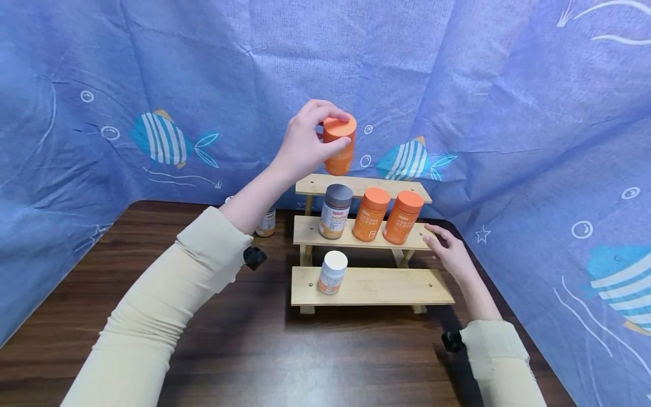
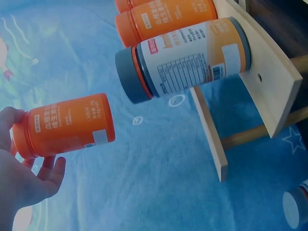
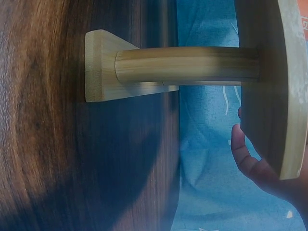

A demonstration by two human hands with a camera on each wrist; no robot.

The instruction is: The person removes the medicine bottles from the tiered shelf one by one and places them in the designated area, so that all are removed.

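In the head view my left hand holds an orange bottle in the air above the top shelf, its thumb and fingers round the lid. The left wrist view shows the same orange bottle with its label turned to the camera. At the rack's right end, my right hand grips the end of the middle shelf of a wooden rack; some fingers show below the plank in the right wrist view. On that shelf stand a dark-lidded bottle and two orange bottles.
A white-capped bottle stands on the bottom shelf, towards its left. Behind my left forearm, another labelled bottle is partly hidden on the dark wooden table. A blue fish-print cloth hangs behind the rack.
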